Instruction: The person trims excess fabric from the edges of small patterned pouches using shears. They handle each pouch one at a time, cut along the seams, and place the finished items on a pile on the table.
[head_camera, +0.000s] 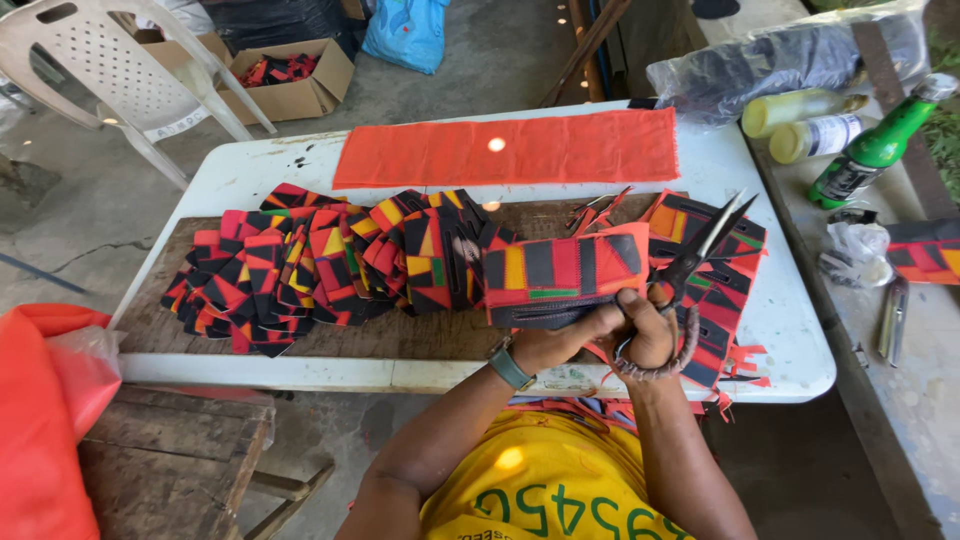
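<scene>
Patchwork pouch (565, 275): red, black, yellow and green panels, dark zip edge, at the table's (790, 330) near edge. Our left hand (570, 335) grips its lower rim; our right hand (650, 335) clasps open scissors (700, 250) beside it. Matching pieces (300, 265) fan leftward.

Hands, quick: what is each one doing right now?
Left hand: closed on the lower edge of the patchwork fabric piece.
Right hand: closed in the handles of the scissors, blades apart, pointing up.

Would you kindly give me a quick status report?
Left hand grips patchwork pouch. Right hand holds scissors, blades open. Pouch pile alongside, apart.
</scene>
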